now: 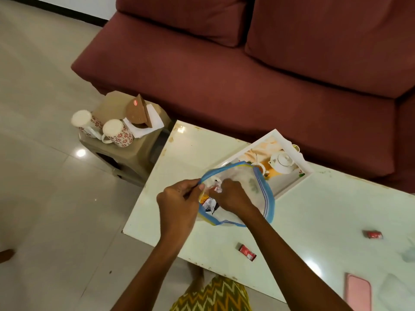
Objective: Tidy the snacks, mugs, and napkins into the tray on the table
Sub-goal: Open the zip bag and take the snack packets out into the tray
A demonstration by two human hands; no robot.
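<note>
At frame centre, the left hand (179,198) pinches the zip bag (258,189) rim; the right hand (229,194) grips snack packets (211,202), which could spill if the rim slips.

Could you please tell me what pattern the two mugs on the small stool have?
The mugs are white with small red flower motifs, seen in the head view.

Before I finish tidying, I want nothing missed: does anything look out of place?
Yes. Two mugs lie tipped on their sides on the stool beside the table, and two red snack packets lie loose, outside the tray.
</note>
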